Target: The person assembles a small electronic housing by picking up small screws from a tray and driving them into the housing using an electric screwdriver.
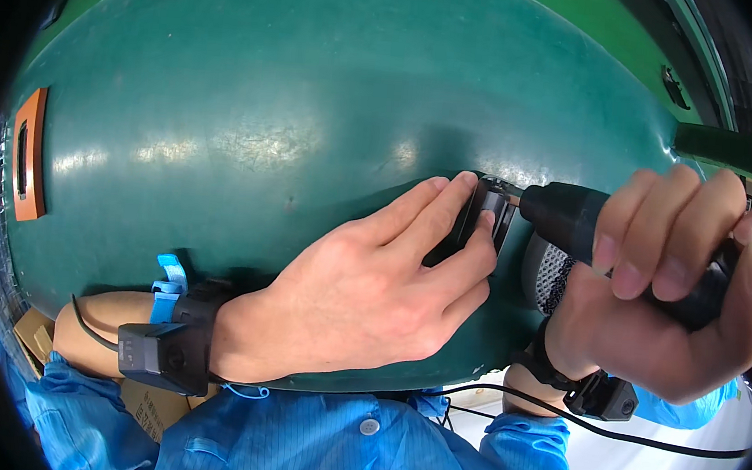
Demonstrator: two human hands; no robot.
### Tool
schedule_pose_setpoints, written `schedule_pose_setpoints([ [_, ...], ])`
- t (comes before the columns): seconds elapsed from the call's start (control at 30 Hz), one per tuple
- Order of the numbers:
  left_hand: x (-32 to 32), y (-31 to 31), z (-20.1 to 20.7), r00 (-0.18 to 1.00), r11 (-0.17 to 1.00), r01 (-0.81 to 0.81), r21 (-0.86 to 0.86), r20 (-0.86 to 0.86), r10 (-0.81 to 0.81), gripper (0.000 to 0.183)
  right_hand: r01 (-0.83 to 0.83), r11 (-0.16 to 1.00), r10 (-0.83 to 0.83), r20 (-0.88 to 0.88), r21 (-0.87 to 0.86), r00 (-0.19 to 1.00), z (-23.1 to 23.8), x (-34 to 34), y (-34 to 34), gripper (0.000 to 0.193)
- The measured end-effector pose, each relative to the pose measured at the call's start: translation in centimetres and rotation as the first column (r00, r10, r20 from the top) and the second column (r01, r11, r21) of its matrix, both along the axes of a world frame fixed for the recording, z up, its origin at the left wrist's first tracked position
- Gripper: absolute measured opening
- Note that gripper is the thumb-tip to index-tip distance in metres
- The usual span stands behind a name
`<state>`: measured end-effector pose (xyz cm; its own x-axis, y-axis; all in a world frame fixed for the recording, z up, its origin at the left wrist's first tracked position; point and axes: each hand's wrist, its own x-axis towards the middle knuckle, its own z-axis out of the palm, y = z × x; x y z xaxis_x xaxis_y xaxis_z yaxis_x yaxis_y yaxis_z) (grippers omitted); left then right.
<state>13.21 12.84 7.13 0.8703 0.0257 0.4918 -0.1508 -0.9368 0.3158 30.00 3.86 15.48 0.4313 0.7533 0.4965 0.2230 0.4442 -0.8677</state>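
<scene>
My left hand (364,278) presses a small black part (492,213) onto the green work surface (256,75), its fingers closed round the part's sides and top. The fingers and palm hide much of that part, so its full shape does not show. At the right, my right hand (682,268) wraps round a black electric screwdriver (563,214), held roughly level. The tool's thin tip points left and meets the right side of the black part near its far end. A grey, rounded object with a mesh-like surface (545,270) sits below the screwdriver, partly covered by my right hand.
An orange-brown block with a dark slot (31,155) lies near the left edge. A black cable (590,435) runs along the near right side. Cardboard (150,407) shows below the near left edge. Black box-shaped devices (168,351) are strapped to both wrists.
</scene>
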Motion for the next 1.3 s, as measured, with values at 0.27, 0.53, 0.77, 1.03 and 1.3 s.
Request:
schedule_pose_setpoints([
  [0.27, -0.2, -0.1, 0.1, 0.999, 1.0, 0.005, -0.019, -0.035, -0.006, 0.023, 0.017, 1.0, -0.017, 0.003, -0.024, 1.0, 0.0, -0.3, 0.0, 0.02],
  [0.53, -0.2, -0.2, -0.1, 1.0, 1.0, 0.001, -0.022, -0.026, -0.002, 0.024, 0.048, 0.998, -0.048, 0.018, -0.028, 0.999, 0.0, -0.5, 0.1, 0.018],
  [0.77, 0.0, -0.2, -0.3, 1.0, 0.999, -0.004, -0.04, 0.0, 0.004, 0.023, 0.043, 0.998, -0.041, 0.038, -0.048, 0.998, 0.2, -0.6, 0.0, 0.017],
  [1.03, -0.1, -0.2, -0.3, 1.0, 0.999, -0.004, -0.041, 0.009, 0.004, 0.022, 0.034, 0.998, -0.033, 0.027, -0.049, 0.999, 0.1, -0.4, -0.1, 0.017],
  [1.3, -0.2, 0.1, -0.1, 1.0, 0.995, 0.009, -0.096, 0.008, -0.008, 0.02, 0.052, 0.997, -0.054, -0.031, -0.058, 0.998, -0.4, -1.3, 0.4, 0.015],
])
